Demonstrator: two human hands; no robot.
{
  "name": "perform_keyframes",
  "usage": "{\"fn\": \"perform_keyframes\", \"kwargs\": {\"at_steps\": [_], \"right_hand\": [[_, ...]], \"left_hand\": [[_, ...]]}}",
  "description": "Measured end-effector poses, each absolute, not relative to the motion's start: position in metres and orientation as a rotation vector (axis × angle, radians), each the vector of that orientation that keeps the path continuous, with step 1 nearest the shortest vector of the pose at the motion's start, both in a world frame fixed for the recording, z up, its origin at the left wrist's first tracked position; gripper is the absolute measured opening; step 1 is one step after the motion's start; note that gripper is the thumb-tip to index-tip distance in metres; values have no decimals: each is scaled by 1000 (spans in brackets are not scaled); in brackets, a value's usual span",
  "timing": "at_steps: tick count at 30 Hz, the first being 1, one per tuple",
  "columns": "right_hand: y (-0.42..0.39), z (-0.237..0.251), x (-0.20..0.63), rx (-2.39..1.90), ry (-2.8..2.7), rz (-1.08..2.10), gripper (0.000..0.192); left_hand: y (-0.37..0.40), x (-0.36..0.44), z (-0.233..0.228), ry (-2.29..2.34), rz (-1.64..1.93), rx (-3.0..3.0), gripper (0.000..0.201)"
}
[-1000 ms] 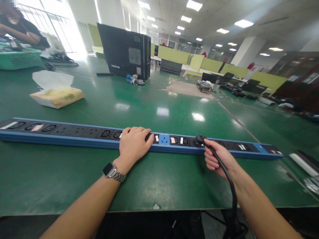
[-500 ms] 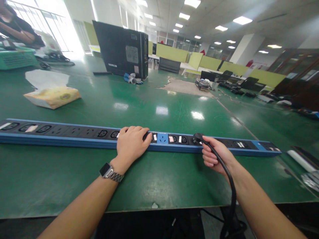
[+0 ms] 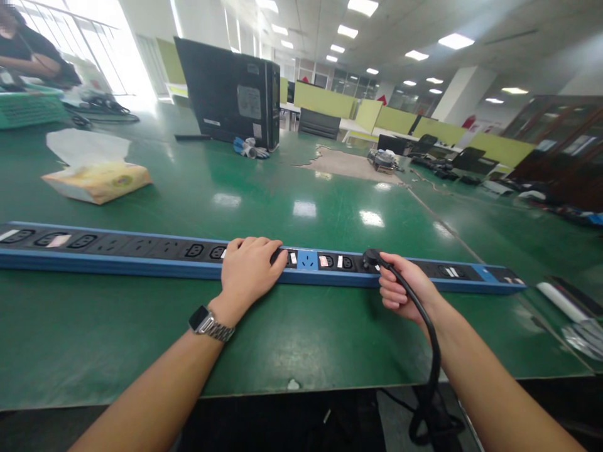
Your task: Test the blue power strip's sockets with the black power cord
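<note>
A long blue and black power strip [image 3: 155, 268] lies across the green table, its row of sockets facing up. My left hand [image 3: 249, 269], with a watch on the wrist, is closed over the middle of the strip, fingers bent over the far side and thumb toward the right. It covers some sockets beside the blue socket [image 3: 308, 260]. Further right, my right hand [image 3: 405, 289] pinches a black power plug [image 3: 372, 257] at its cable end. The plug sits against a socket; its pins are hidden. From it a thick black cable [image 3: 431, 342] hangs past the table edge.
A tissue pack [image 3: 101, 182] lies at the left, beyond the strip. Behind it stand a black computer case [image 3: 226, 94], blue-grey gloves [image 3: 249, 148] and a green basket [image 3: 32, 107] near another person [image 3: 38, 56]. A clear-wrapped item [image 3: 584, 339] lies at the right.
The view has shifted very slightly. My right hand and the plug appear a little further left in the picture, still at the same socket. My left hand has stayed on the strip.
</note>
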State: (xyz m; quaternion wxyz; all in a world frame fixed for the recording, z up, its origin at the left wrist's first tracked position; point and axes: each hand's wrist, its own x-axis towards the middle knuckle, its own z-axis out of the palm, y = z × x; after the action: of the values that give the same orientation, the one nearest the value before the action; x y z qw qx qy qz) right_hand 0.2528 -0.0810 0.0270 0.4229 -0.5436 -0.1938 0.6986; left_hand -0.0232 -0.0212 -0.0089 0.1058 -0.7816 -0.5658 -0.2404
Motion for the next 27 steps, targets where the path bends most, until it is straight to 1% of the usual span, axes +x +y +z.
{"fn": "perform_keyframes", "kwargs": {"at_steps": [8,12,18,24,27], "right_hand": [[-81,31,235,-1368,-441,1750,55],[-89,20,226,-1435,-490,1689,53],[-100,3,219,-1390,-485,1599,53],[-95,12,225,-1306,-397,1650,58],[-96,12,228,-1322,-387,1647,57]], "left_hand": [[-21,-23,-9,-1662,-706,-2305,40],[-21,-24,-8,-1664,-695,-2311,40],[-22,-25,-8,-1652,-685,-2332,40],[-22,-26,-8,-1637,-707,-2342,39],[-22,-26,-9,-1640,-716,-2348,38]]}}
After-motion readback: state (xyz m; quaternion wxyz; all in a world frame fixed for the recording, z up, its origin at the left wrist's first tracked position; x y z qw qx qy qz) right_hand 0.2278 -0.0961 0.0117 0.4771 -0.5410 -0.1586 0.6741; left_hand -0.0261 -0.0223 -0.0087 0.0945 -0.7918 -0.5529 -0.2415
